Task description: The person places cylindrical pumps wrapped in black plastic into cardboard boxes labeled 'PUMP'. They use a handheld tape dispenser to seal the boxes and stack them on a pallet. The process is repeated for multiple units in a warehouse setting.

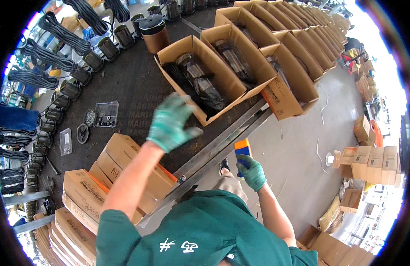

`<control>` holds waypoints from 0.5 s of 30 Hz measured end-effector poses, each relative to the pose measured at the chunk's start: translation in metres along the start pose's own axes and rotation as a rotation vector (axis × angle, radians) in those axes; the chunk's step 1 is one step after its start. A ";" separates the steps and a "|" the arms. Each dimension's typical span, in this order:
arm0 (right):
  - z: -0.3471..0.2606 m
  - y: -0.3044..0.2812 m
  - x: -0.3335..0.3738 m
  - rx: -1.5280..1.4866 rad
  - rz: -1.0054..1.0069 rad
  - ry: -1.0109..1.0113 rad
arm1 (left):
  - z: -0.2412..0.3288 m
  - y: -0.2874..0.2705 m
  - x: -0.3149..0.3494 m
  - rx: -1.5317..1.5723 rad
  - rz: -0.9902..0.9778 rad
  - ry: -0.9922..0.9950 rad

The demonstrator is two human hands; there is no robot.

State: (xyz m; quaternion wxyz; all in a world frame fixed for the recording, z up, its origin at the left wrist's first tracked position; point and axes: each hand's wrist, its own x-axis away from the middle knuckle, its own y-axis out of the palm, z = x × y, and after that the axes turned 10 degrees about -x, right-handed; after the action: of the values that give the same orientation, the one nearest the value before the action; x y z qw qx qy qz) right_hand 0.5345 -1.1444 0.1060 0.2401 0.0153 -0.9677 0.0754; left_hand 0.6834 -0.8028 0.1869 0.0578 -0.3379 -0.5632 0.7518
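Head cam had the right hand, fingers wrapped round an orange-and-blue block, out past the desk's metal edge; left hand was kinda blurry, fingers spread loose, just beside an open carton near that edge.

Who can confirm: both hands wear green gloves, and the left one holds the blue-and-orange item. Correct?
Wrong hand: the head view shows the right hand holding the blue-and-orange item, not the left hand. Both hands do wear green gloves.
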 end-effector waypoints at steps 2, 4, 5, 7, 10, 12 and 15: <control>0.003 -0.022 -0.021 -0.134 -0.002 0.009 | 0.039 0.015 -0.036 -0.103 -0.134 0.024; 0.001 -0.040 -0.034 -0.168 -0.040 0.009 | 0.041 0.039 -0.065 -0.181 -0.493 -0.054; -0.002 -0.048 -0.046 -0.195 -0.061 0.004 | 0.041 0.044 -0.069 -0.201 -0.466 -0.056; -0.005 -0.066 -0.064 -0.218 -0.126 0.017 | 0.035 0.055 -0.068 -0.229 -0.421 -0.043; -0.018 -0.088 -0.081 -0.211 -0.201 0.026 | 0.027 0.058 -0.037 -0.273 -0.248 -0.050; -0.026 -0.101 -0.087 -0.231 -0.213 0.022 | 0.039 0.056 -0.032 -0.283 -0.288 -0.054; -0.051 -0.115 -0.073 -0.269 -0.297 -0.176 | 0.084 0.046 -0.027 -0.254 -0.327 -0.040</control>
State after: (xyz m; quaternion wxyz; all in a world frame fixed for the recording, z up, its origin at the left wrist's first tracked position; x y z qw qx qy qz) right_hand 0.6305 -1.2506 0.1323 0.1630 0.1323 -0.9734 -0.0921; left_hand 0.6694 -0.9002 0.1700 0.1247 -0.2313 -0.7020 0.6619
